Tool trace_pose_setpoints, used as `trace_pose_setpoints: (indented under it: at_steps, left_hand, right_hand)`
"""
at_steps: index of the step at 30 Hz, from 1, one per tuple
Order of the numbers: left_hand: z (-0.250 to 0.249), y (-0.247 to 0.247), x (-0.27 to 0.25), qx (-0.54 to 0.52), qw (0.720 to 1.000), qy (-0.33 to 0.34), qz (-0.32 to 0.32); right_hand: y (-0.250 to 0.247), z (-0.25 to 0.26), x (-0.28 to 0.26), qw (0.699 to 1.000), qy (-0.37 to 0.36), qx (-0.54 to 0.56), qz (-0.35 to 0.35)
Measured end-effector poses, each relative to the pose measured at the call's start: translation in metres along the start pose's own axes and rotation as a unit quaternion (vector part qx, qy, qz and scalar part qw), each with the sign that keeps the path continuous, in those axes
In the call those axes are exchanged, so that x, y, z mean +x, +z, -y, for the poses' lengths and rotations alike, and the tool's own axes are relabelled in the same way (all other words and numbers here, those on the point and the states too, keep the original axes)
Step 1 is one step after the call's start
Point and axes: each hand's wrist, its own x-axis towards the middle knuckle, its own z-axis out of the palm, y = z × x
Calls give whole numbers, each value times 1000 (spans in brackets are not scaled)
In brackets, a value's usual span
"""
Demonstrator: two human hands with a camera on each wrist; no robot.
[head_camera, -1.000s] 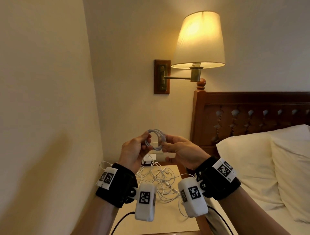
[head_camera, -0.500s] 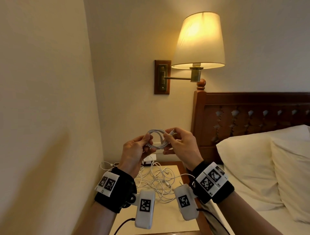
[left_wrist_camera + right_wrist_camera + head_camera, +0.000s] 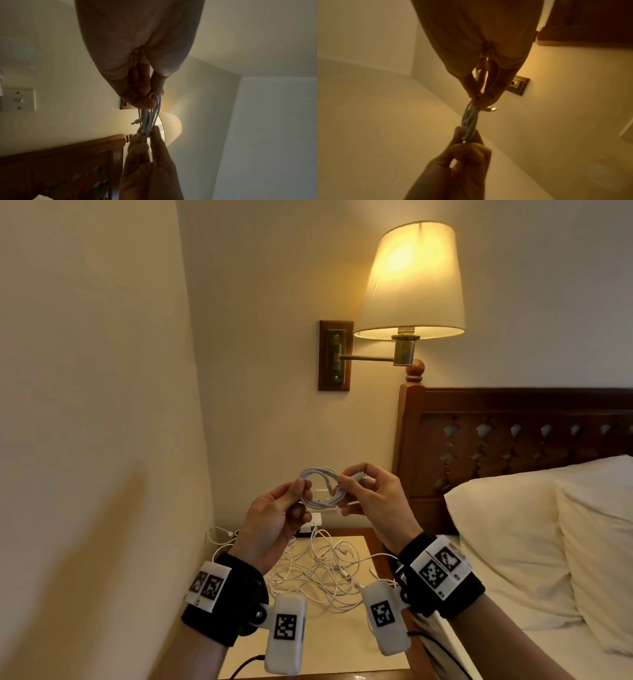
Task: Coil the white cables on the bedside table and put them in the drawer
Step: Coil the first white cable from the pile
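Note:
A small coil of white cable (image 3: 320,488) hangs in the air above the bedside table (image 3: 346,648), held between both hands. My left hand (image 3: 298,491) pinches the coil's left side with thumb and fingers. My right hand (image 3: 344,486) pinches its right side, with a plug end (image 3: 359,475) sticking out past the fingers. Seen edge-on, the coil (image 3: 148,119) runs between the two hands in the left wrist view, and the coil (image 3: 471,121) does the same in the right wrist view. A tangle of loose white cables (image 3: 325,570) lies on the table below. No drawer shows in any view.
A lit wall lamp (image 3: 411,278) hangs above the hands. A wooden headboard (image 3: 513,433) and a bed with pillows (image 3: 548,525) are to the right. A wall (image 3: 85,440) stands close on the left. A socket with a white adapter (image 3: 315,518) sits behind the table.
The right hand has turned and risen, its wrist rolling so the fingers now pinch the coil from above with the plug end in them. The left hand keeps its hold, slightly lower.

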Motion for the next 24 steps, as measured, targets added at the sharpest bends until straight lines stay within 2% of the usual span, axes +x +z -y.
trace_pose_setpoints:
  at_steps: [4, 9, 13, 18, 21, 24]
  left_hand:
    - [0, -9, 1, 19, 999, -35, -2]
    - [3, -16, -4, 67, 996, -64, -17]
    - [11, -18, -8, 102, 992, -50, -56]
    - [34, -34, -17, 133, 987, -45, -76]
    - [56, -58, -22, 116, 985, -46, -119]
    - [83, -98, -28, 118, 972, -80, -187]
  right_hand:
    - [-2, -8, -5, 1000, -9, -10, 15]
    - [1, -14, -8, 996, -22, -88, -8]
    - [0, -21, -17, 994, -21, -108, -4]
    - [-14, -47, -39, 986, 18, -163, -12]
    - [-34, -71, -69, 978, 60, -202, -9]
    - [-65, -105, -116, 962, 136, -236, 15]
